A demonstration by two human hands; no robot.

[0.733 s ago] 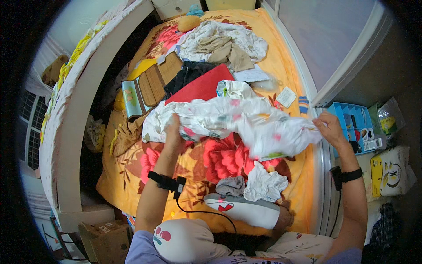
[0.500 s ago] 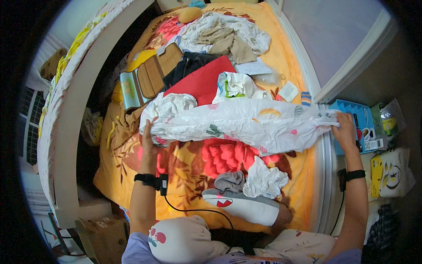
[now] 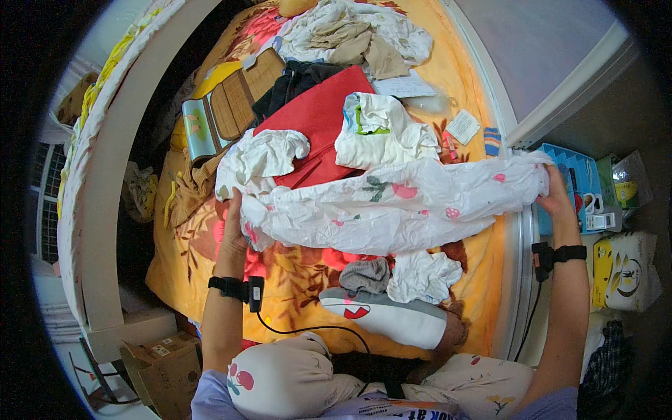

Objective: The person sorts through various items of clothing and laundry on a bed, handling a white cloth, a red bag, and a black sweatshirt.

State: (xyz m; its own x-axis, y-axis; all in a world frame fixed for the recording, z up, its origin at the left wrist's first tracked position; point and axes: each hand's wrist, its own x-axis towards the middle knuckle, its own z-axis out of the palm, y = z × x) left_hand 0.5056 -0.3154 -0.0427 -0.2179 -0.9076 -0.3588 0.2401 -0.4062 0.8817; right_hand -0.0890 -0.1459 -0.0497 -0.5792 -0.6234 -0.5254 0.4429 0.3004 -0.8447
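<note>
A thin white fruit-print garment (image 3: 420, 210) is stretched sideways across the bed between my two hands; its exact cut is hard to tell. My left hand (image 3: 236, 222) grips its left end, and my right hand (image 3: 554, 192) pinches its right end by the bed's edge. Past the left end lies a crumpled white cloth (image 3: 262, 157), and a white garment with green trim (image 3: 381, 133) lies just beyond the middle. On the near side are a grey bunched cloth (image 3: 365, 275), a small white cloth (image 3: 425, 276) and a long grey-and-white plush toy (image 3: 385, 315).
The bed has an orange flowered blanket (image 3: 189, 269). Farther back lie a red folded cloth (image 3: 308, 129), a brown-lined case (image 3: 231, 105) and heaped clothes (image 3: 357, 42). A blue organizer (image 3: 570, 175) and a yellow-and-white pack (image 3: 623, 269) stand right; a cardboard box (image 3: 164, 374) stands lower left.
The garment has shifted slightly nearer and its cloth has turned, so its prints sit differently. Its right end has risen a little with my right hand. The view has tilted slightly.
</note>
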